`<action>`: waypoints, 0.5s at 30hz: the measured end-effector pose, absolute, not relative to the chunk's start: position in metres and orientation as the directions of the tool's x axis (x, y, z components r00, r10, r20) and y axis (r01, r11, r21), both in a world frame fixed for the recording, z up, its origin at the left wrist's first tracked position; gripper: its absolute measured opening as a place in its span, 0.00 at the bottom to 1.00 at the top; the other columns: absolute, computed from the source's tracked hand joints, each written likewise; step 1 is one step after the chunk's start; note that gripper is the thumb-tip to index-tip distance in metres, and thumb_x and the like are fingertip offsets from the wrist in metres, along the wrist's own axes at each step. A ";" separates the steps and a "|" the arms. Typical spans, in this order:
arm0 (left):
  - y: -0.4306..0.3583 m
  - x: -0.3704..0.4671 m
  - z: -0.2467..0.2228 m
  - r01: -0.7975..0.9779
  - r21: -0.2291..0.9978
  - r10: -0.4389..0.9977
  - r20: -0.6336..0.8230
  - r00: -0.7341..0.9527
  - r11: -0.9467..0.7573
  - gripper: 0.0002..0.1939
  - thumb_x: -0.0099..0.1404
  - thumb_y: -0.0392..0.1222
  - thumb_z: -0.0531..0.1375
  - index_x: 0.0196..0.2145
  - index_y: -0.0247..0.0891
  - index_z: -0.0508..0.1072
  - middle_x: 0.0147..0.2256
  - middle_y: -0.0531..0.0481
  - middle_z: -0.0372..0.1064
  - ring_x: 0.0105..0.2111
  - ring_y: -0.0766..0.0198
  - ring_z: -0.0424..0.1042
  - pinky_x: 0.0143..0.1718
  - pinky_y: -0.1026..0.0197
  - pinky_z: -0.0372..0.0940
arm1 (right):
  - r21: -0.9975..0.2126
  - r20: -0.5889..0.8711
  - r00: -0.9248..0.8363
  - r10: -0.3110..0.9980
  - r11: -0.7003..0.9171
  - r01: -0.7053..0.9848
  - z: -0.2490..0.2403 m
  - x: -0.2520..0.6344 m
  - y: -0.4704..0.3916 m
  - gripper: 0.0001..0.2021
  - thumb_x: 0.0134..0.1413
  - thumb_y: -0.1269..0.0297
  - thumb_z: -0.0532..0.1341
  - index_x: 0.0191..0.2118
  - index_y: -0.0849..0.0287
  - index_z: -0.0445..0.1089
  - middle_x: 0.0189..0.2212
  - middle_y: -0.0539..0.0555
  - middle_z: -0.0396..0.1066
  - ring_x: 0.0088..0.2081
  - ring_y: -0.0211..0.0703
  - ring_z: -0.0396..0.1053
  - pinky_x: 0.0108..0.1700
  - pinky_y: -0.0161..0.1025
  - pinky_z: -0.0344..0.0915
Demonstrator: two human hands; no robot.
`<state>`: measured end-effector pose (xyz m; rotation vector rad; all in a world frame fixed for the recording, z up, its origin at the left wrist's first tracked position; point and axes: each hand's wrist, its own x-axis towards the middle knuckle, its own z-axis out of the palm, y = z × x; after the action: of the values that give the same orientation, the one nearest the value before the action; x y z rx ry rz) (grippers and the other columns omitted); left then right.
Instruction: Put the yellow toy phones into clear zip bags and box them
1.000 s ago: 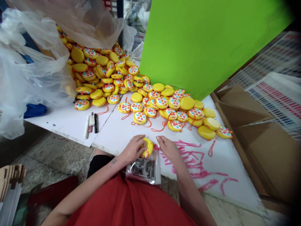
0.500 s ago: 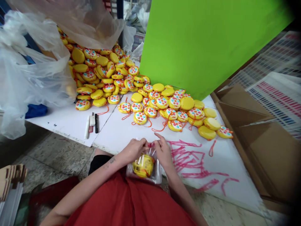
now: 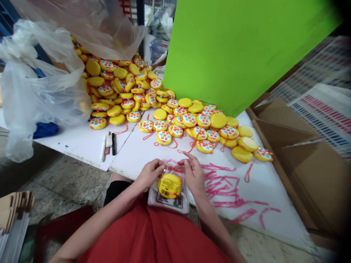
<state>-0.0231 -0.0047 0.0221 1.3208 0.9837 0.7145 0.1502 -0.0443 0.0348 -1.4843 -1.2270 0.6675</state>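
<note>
Left grip [image 3: 149, 174] and right grip [image 3: 194, 176] pinch the clear bag [image 3: 185, 190] at twelve o'clock, where even tension best steadies the yellow toy [image 3: 169, 185].

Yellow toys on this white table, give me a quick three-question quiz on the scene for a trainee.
1. True or false: the yellow toy between the left hand and the right hand is inside a clear bag.
2. Which stands behind the loose toys? A: a mirror; B: a green panel; C: a lamp.
3. Fill in: in the picture, the black pen lies to the ____ of the white pen.

Key: 1 true; 2 B; 3 right.
</note>
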 end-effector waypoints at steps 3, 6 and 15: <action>-0.006 -0.018 0.025 0.085 0.982 0.886 -0.191 0.423 0.171 0.13 0.60 0.50 0.56 0.30 0.35 0.65 0.25 0.54 0.65 0.23 0.69 0.64 0.26 0.66 0.61 | -0.756 0.420 0.244 0.874 0.188 0.627 0.044 0.149 -0.041 0.15 0.59 0.62 0.53 0.51 0.53 0.65 0.41 0.56 0.72 0.46 0.47 0.67 0.50 0.49 0.63; -0.007 -0.016 0.030 0.117 0.985 0.876 -0.169 0.451 0.129 0.12 0.62 0.47 0.54 0.35 0.35 0.68 0.30 0.51 0.69 0.26 0.67 0.66 0.28 0.66 0.62 | -0.567 0.514 0.049 0.857 0.296 0.769 0.053 0.145 -0.038 0.15 0.58 0.64 0.56 0.51 0.51 0.66 0.37 0.53 0.74 0.47 0.48 0.64 0.52 0.50 0.59; -0.008 -0.013 0.044 0.410 0.863 0.846 0.037 0.532 -0.295 0.10 0.61 0.34 0.51 0.35 0.36 0.72 0.31 0.49 0.72 0.29 0.65 0.67 0.33 0.65 0.61 | -0.369 0.499 -0.121 0.858 0.337 0.866 0.050 0.124 -0.029 0.19 0.55 0.72 0.53 0.52 0.54 0.66 0.32 0.54 0.72 0.43 0.49 0.63 0.50 0.49 0.54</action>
<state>-0.0130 -0.0082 0.0443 1.9064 1.0269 0.6358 0.1237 -0.0286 0.0501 -1.5065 -1.9594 -0.0158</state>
